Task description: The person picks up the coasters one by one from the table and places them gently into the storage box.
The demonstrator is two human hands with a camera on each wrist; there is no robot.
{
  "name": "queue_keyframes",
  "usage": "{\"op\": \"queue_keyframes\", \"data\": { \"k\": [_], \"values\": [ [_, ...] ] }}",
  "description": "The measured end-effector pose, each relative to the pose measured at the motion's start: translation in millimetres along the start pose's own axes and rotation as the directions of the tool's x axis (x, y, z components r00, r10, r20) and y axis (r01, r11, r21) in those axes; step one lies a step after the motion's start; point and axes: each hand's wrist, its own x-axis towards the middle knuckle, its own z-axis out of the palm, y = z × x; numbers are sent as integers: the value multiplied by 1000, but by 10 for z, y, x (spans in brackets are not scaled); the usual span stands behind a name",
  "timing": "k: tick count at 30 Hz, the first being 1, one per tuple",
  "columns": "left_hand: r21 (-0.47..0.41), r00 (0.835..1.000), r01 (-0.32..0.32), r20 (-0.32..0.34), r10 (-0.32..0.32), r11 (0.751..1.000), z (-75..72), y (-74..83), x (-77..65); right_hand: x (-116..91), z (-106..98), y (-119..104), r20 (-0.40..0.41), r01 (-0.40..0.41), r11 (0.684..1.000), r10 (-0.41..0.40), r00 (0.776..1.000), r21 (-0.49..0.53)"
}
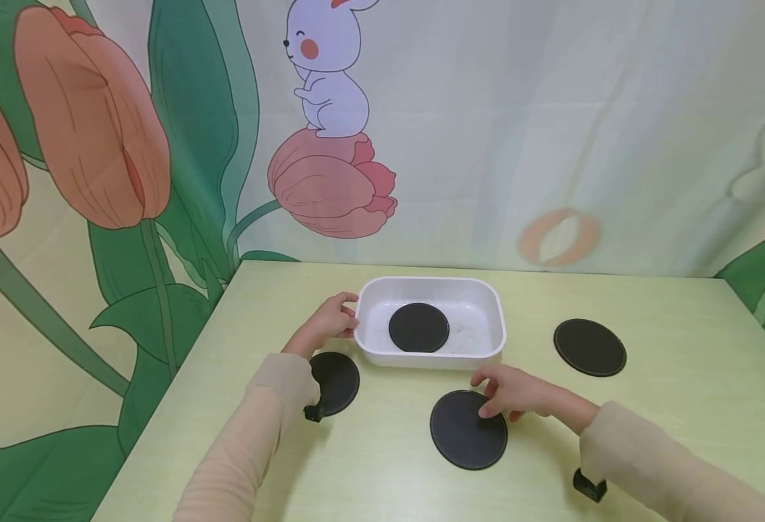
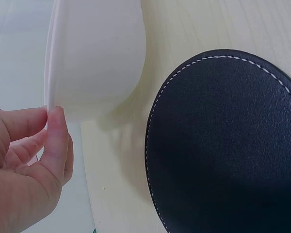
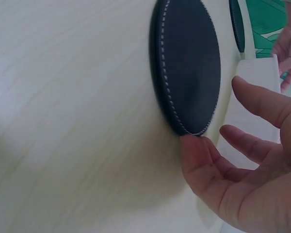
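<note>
In the head view my left hand (image 1: 330,320) is at the left end of a white rectangular plastic tray (image 1: 434,360). Its thumb and forefinger pinch the tray's rim in the left wrist view. My right hand (image 1: 519,391) pinches the right edge of a round black leather coaster (image 1: 468,430) in front of the tray, thumb over the edge. Its other fingers stretch toward the tray. White stitching runs round this coaster in the right wrist view. Inside the tray lies another black coaster (image 1: 419,328).
One black coaster (image 1: 339,384) lies left of the tray, partly covered by the left sleeve. Another coaster (image 1: 589,347) sits to the tray's right. The pale table (image 1: 682,406) ends at a printed curtain (image 1: 460,145) behind the tray.
</note>
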Motion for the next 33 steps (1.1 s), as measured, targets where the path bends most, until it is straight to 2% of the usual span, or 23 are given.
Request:
{"op": "queue_keyframes", "data": {
  "k": [7,12,16,25,33],
  "values": [
    [5,1000,-30,2,30,1000,4,-53,57,72,77,45,-57,82,990,-89,994,-110],
    [6,1000,-10,-8,10,1000,9,-17,3,92,115,35,-105,94,978,-115,988,-186],
    [0,1000,-4,-5,4,1000,1,-6,-9,108,128,37,-128,85,974,-113,985,-208],
    [0,1000,-9,-4,9,1000,4,-13,24,143,114,59,-133,68,978,-95,987,-199],
    [-4,1000,-7,-13,6,1000,14,-22,18,78,83,17,-85,84,992,-92,992,-89]
  ]
}}
